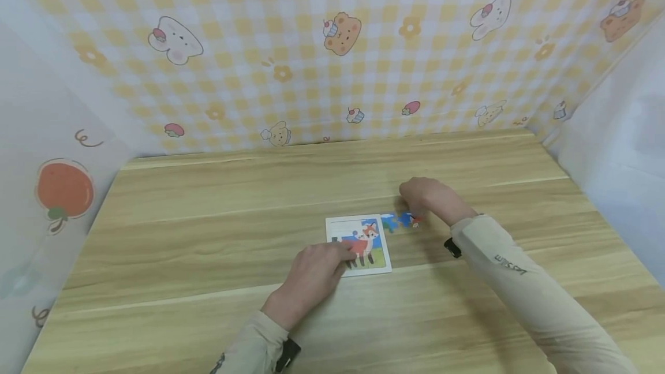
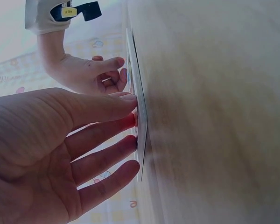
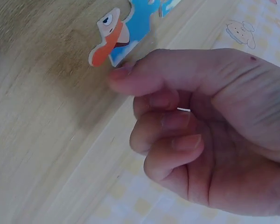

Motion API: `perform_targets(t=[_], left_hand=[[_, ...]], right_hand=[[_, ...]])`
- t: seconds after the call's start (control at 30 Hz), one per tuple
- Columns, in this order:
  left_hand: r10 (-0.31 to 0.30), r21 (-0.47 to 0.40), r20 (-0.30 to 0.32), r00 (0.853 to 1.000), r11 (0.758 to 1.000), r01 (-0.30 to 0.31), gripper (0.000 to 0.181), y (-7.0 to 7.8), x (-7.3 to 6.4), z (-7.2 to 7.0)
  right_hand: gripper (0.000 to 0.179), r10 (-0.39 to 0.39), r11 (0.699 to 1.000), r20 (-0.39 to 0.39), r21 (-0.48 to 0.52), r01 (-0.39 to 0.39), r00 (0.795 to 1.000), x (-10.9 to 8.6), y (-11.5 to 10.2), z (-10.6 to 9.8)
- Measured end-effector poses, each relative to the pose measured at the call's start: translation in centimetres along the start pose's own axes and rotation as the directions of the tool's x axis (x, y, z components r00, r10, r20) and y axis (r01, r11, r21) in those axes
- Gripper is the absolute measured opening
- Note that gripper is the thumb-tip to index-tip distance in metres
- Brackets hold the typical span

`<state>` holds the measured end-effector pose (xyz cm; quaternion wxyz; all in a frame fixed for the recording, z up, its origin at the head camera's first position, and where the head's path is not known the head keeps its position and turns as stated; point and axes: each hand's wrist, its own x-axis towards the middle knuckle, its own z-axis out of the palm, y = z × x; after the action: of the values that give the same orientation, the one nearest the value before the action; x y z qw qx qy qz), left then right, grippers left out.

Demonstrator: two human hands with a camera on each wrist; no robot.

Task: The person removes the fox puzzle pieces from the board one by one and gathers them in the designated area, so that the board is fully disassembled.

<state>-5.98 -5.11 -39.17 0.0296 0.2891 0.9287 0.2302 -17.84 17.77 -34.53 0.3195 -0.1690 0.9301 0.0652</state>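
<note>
A square jigsaw puzzle in a white frame (image 1: pixel 385 255) lies on the table, showing a fox. My left hand (image 1: pixel 317 273) rests on its lower left part with fairly straight fingers; the left wrist view shows the fingertips (image 2: pixel 129 171) against the board (image 2: pixel 141 112), seen edge-on. To the right of the frame lie a blue and green puzzle piece (image 1: pixel 388 223) and a piece with a fox face (image 3: pixel 113 39). My right hand (image 3: pixel 200 107) is beside that fox-face piece, thumb tip at its corner, other fingers curled. Whether it grips the piece is hidden.
The pieces and frame lie on a wood-grain table (image 1: pixel 208 218). A yellow checked cloth (image 1: pixel 291 33) with cartoon animals hangs along the back edge. White side panels (image 1: pixel 47 103) stand left and right. Each wrist wears a black device (image 1: pixel 453 247).
</note>
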Motion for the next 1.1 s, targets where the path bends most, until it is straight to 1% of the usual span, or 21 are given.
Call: perform_targets(t=[0.13,0.2,0.27,0.33,0.4,0.5,0.57,0.67,0.73,0.8,0.87,0.9,0.93,1.03,1.1], left_hand=[[0.007,0.006,-0.002,1.000,1.000,-0.007,0.022,-0.1,0.0,0.0],[0.006,0.007,-0.003,1.000,1.000,-0.006,0.022,-0.1,-0.1,-0.1],[0.001,0.008,-0.001,1.000,1.000,-0.001,0.022,-0.1,-0.2,-0.2],[-0.006,0.006,0.012,1.000,1.000,0.006,0.024,0.0,-0.2,-0.3],[-0.012,0.008,0.047,0.999,1.000,0.012,0.027,0.0,-0.3,-0.5],[-0.014,0.013,0.101,0.995,1.000,0.013,0.035,0.1,-0.4,-0.7],[-0.009,0.014,0.121,0.993,1.000,0.008,0.039,0.1,-0.4,-0.9],[-0.005,0.011,0.113,0.994,1.000,0.004,0.038,0.1,-0.3,-0.8],[-0.009,0.010,0.108,0.994,1.000,0.008,0.037,0.1,-0.2,-0.8],[-0.014,0.009,0.106,0.994,1.000,0.014,0.036,0.0,-0.2,-0.7],[-0.019,0.007,0.106,0.994,1.000,0.018,0.036,0.0,-0.2,-0.7],[-0.021,0.005,0.107,0.994,1.000,0.020,0.036,0.0,-0.2,-0.7],[-0.021,0.004,0.106,0.994,1.000,0.021,0.036,0.0,-0.1,-0.7],[-0.018,0.009,0.101,0.995,1.000,0.017,0.035,-0.1,-0.1,-0.7],[-0.016,0.013,0.097,0.995,1.000,0.015,0.034,-0.1,0.0,-0.8]], right_hand=[[0.009,-0.026,0.998,-0.032,0.061,0.028,0.999,-0.2,0.4,0.0],[0.004,-0.044,0.994,-0.075,0.098,0.052,0.996,-0.4,0.7,-0.1],[0.002,-0.075,0.988,-0.139,0.125,0.093,0.987,-0.7,1.0,-0.2],[0.003,-0.121,0.980,-0.208,0.132,0.151,0.971,-1.0,1.2,-0.2],[0.004,-0.172,0.966,-0.254,0.145,0.213,0.952,-1.4,1.4,-0.2],[0.006,-0.221,0.938,-0.280,0.200,0.282,0.934,-2.0,1.4,0.2],[0.007,-0.244,0.918,-0.298,0.236,0.319,0.923,-2.3,1.1,0.6],[0.009,-0.275,0.893,-0.348,0.252,0.372,0.896,-2.6,0.2,1.0],[0.009,-0.298,0.883,-0.387,0.237,0.406,0.873,-2.6,-0.5,1.1],[0.009,-0.311,0.875,-0.408,0.230,0.426,0.858,-2.6,-1.4,1.3],[0.009,-0.313,0.873,-0.417,0.227,0.432,0.853,-2.4,-2.2,1.5],[0.009,-0.312,0.875,-0.415,0.225,0.428,0.855,-2.4,-2.6,1.6],[0.009,-0.310,0.877,-0.411,0.225,0.425,0.857,-2.4,-2.9,1.8],[0.011,-0.287,0.892,-0.394,0.222,0.393,0.873,-2.2,-3.8,2.3],[0.015,-0.273,0.905,-0.394,0.205,0.374,0.878,-2.2,-4.2,2.7]])
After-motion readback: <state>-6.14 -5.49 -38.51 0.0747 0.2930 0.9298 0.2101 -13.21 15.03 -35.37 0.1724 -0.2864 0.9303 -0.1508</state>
